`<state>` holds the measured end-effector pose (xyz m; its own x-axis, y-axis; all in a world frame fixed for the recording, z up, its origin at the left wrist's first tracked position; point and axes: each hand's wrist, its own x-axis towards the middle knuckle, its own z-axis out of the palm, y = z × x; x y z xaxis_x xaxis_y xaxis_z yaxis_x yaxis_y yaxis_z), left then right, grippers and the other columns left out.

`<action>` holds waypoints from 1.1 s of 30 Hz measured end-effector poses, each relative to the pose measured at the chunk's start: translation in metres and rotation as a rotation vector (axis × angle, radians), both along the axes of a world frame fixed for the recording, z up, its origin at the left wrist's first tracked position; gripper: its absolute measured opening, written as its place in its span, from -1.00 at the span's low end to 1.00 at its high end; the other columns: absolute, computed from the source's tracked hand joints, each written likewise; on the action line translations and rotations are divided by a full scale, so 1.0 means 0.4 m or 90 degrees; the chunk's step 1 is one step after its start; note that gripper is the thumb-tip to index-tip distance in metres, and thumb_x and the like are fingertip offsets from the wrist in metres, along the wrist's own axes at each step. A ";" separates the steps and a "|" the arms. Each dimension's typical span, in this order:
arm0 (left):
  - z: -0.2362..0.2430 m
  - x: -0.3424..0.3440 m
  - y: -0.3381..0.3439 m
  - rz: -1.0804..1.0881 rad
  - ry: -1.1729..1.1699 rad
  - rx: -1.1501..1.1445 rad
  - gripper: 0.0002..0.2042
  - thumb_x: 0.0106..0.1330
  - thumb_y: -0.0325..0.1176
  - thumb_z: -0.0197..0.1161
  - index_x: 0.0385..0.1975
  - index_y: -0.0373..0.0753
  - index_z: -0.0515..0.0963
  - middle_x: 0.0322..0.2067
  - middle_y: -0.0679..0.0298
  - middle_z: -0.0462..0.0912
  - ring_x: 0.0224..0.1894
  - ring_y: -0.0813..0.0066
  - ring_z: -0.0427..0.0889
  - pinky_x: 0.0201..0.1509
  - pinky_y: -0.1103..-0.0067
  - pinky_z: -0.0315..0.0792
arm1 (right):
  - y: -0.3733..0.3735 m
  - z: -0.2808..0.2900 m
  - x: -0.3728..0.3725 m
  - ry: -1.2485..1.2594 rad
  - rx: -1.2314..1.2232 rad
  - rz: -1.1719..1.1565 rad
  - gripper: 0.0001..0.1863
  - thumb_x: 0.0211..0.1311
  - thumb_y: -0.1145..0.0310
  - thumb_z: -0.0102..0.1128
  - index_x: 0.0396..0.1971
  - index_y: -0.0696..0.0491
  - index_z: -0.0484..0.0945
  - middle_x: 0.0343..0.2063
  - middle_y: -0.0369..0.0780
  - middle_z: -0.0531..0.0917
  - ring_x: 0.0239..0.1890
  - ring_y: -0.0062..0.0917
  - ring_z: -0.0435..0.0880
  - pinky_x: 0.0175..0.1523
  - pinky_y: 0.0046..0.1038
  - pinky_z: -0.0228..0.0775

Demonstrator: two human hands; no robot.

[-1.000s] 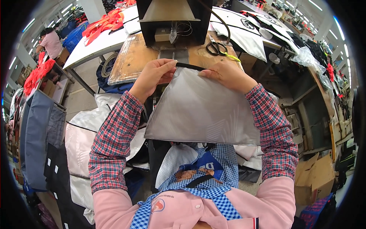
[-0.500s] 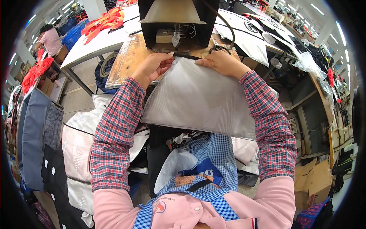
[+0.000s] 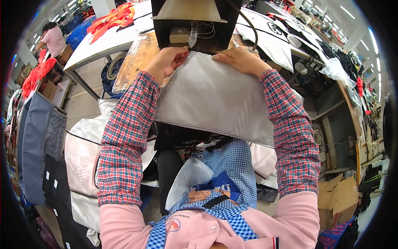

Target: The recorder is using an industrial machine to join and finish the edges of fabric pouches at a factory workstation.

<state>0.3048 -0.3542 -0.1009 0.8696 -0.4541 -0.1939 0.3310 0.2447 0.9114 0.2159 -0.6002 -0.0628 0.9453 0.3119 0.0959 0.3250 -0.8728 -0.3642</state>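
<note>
White table point(image 3: 99, 48), grey floor point(image 3: 88, 86), pale pillar point(image 3: 102, 7), strip lights point(image 3: 347, 12).

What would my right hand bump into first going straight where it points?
Apart from the grey sheet it holds, your right hand would likely meet your left hand first, though depth is hard to judge.

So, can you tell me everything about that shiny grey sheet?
The sheet looks like smooth, silvery fabric or plastic, with faint stripes and a thin dark lower edge. It's spread out, narrower at the top, in front of a black casing. The left fingers pinch its top left corner; the right fingers hold its top edge. The right sleeve covers part of its side.
</note>
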 end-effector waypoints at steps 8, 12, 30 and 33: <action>0.005 0.009 -0.003 0.016 0.002 0.003 -0.91 0.32 -0.44 0.19 -0.27 -0.29 0.56 -0.37 0.31 0.58 -0.34 0.59 0.54 -0.21 0.70 0.50 | -0.008 -0.018 0.013 -0.055 0.023 -0.005 -0.46 0.37 -0.14 -0.09 -0.08 -0.01 0.66 -0.28 -0.04 0.69 -0.24 -0.24 0.68 -0.05 -0.37 0.48; 0.017 -0.010 -0.014 0.046 -0.009 0.020 -0.91 0.32 -0.43 0.20 -0.28 -0.29 0.57 -0.39 0.32 0.58 -0.34 0.60 0.54 -0.20 0.69 0.49 | -0.004 -0.011 0.005 -0.011 0.032 -0.041 -0.51 0.34 -0.09 -0.01 -0.02 -0.03 0.63 -0.25 -0.12 0.71 -0.23 -0.45 0.69 -0.07 -0.48 0.49; 0.060 -0.080 0.165 0.143 -0.281 0.063 -0.74 0.29 -0.17 0.28 -0.37 -0.27 0.53 -0.50 0.35 0.50 -0.49 0.54 0.58 -0.37 0.60 0.61 | -0.128 -0.019 -0.152 -0.088 -0.059 -0.010 -0.63 0.43 0.06 -0.09 -0.07 -0.06 0.63 -0.34 -0.01 0.64 -0.31 -0.26 0.65 -0.16 -0.32 0.45; -0.023 -0.193 0.277 0.183 -0.298 0.248 -0.74 0.31 -0.13 0.24 -0.42 -0.22 0.55 -0.54 0.44 0.49 -0.47 0.69 0.52 -0.39 0.65 0.48 | -0.210 -0.025 -0.342 -0.028 0.037 -0.185 -0.59 0.45 0.10 -0.13 -0.11 0.10 0.60 -0.36 0.01 0.63 -0.37 -0.37 0.63 -0.20 -0.37 0.41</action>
